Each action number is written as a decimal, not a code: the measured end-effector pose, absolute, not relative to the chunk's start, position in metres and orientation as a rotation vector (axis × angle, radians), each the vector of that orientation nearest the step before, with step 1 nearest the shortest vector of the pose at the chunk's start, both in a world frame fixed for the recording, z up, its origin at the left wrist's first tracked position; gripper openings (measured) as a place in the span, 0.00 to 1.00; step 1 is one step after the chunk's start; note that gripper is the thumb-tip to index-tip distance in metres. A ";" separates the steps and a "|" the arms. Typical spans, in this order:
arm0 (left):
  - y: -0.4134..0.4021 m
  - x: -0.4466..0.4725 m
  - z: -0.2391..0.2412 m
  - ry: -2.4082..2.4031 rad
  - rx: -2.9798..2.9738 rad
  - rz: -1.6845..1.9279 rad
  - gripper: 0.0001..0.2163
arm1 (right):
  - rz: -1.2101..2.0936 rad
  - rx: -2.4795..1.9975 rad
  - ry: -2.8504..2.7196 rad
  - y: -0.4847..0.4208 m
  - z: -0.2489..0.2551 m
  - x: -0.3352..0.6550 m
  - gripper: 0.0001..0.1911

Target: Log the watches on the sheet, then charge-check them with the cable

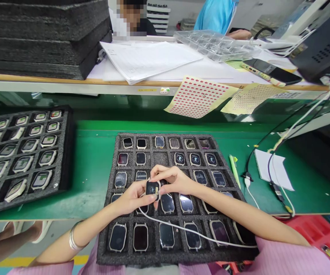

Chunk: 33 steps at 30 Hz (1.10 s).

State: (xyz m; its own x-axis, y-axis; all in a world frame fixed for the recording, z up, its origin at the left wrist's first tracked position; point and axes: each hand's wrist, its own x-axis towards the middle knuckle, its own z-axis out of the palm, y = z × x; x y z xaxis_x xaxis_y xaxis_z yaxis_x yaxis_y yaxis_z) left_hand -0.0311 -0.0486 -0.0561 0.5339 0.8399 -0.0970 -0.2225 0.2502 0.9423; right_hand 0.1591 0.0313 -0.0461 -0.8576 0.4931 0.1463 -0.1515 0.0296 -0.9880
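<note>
The left hand (132,199) and right hand (174,180) grip a smartwatch (152,188), screen up, long axis forward.

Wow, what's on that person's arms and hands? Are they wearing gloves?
No gloves! The left hand and right hand are bare. Pink fabric sleeves end well above the wrists, leaving the forearms uncovered. A shiny silver metal bangle circles the left forearm.

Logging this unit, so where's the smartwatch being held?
In the head view, the smartwatch is held between the left hand and right hand, above the centre of the black foam tray.
</note>
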 end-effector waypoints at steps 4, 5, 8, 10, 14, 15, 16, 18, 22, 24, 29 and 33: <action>-0.050 -0.028 -0.059 0.749 1.099 0.844 0.17 | 1.775 -0.355 -2.044 0.036 -0.032 0.162 0.19; -0.050 -0.026 -0.060 0.789 1.110 0.867 0.17 | 1.697 -0.350 -2.123 0.036 -0.028 0.163 0.21; -0.049 -0.023 -0.061 0.915 1.145 0.929 0.16 | 1.364 -0.398 -2.378 0.031 -0.019 0.164 0.30; -0.048 -0.022 -0.062 0.981 1.186 0.934 0.17 | 1.089 -0.502 -2.522 0.023 -0.018 0.163 0.30; -0.048 -0.021 -0.064 1.072 1.310 0.883 0.18 | 0.692 -0.625 -2.644 0.010 -0.018 0.159 0.21; -0.049 -0.021 -0.065 1.083 1.329 0.872 0.18 | 0.649 -0.624 -2.662 0.009 -0.017 0.159 0.21; -0.049 -0.021 -0.065 1.090 1.342 0.863 0.17 | 0.624 -0.616 -2.682 0.010 -0.016 0.159 0.21; -0.049 -0.020 -0.066 1.087 1.346 0.858 0.17 | 0.619 -0.604 -2.712 0.012 -0.013 0.158 0.20; -0.048 -0.021 -0.064 0.966 1.215 0.907 0.18 | 0.777 -0.580 -2.644 0.018 -0.011 0.158 0.21; -0.047 -0.022 -0.063 0.906 1.146 0.921 0.16 | 0.878 -0.555 -2.591 0.019 -0.011 0.158 0.23; -0.045 -0.023 -0.065 0.897 1.108 0.891 0.18 | 0.734 -0.592 -2.691 0.020 -0.007 0.160 0.21; -0.044 -0.023 -0.066 0.891 1.100 0.885 0.18 | 0.770 -0.605 -2.611 0.022 -0.003 0.167 0.22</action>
